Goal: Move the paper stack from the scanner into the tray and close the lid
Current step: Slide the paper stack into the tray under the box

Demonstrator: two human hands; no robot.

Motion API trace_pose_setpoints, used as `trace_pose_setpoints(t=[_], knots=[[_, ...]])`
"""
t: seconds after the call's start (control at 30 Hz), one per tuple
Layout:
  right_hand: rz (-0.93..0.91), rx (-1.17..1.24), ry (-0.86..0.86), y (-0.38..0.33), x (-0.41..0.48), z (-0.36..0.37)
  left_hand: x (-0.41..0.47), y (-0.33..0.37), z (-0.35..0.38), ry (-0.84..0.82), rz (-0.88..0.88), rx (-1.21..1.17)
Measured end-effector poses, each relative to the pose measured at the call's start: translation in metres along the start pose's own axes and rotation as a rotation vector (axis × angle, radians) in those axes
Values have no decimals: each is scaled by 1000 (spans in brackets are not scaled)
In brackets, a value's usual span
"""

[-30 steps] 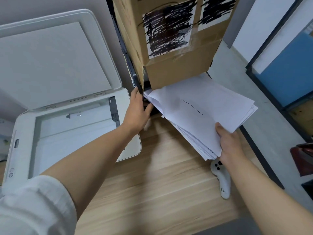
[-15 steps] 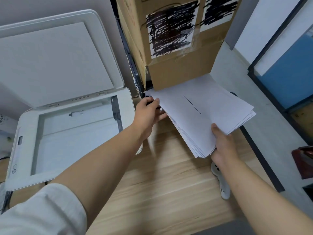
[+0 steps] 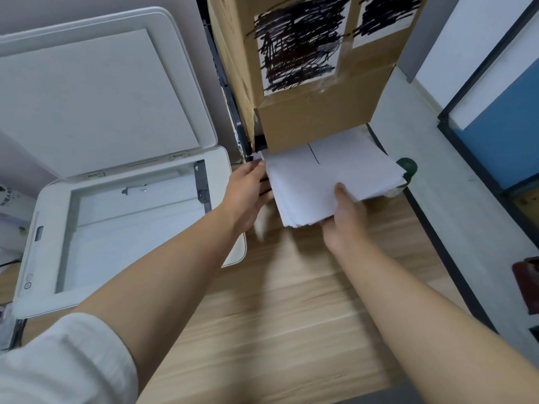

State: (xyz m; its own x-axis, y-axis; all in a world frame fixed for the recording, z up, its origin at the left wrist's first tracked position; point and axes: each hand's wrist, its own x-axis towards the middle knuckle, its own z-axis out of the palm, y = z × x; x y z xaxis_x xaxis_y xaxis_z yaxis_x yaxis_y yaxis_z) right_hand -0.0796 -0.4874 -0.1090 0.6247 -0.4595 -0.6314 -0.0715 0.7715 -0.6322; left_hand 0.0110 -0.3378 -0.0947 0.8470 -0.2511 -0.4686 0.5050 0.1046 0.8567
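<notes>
Paper stack (image 3: 329,182) sits partly slid under the cardboard box (image 3: 315,83), far edge hidden beneath it; we cannot tell whether a tray is there. Our right hand (image 3: 347,217) pinches the stack's near corner, thumb on top. Our left hand (image 3: 248,191) steadies the stack's 9 o'clock edge, fingers curled against the sheets. Below both hands lies the wooden worktop (image 3: 277,330). At 9 o'clock from the stack stands the scanner (image 3: 52,228), glass bare, lid (image 3: 96,91) raised upright.
</notes>
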Motion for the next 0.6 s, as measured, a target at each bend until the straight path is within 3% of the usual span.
trace_pose_setpoints(t=[0.2, 0.4, 0.5, 0.6], knots=[[168, -246, -146, -8, 31, 51, -7, 7, -22, 29, -56, 16], [110, -55, -141, -8, 38, 70, -28, 29, -54, -4, -61, 128], [98, -115, -26, 7, 22, 75, -41, 53, -80, 110, 81, 229], [109, -427, 18, 35, -15, 93, -49, 91, -115, 357, 346, 380]])
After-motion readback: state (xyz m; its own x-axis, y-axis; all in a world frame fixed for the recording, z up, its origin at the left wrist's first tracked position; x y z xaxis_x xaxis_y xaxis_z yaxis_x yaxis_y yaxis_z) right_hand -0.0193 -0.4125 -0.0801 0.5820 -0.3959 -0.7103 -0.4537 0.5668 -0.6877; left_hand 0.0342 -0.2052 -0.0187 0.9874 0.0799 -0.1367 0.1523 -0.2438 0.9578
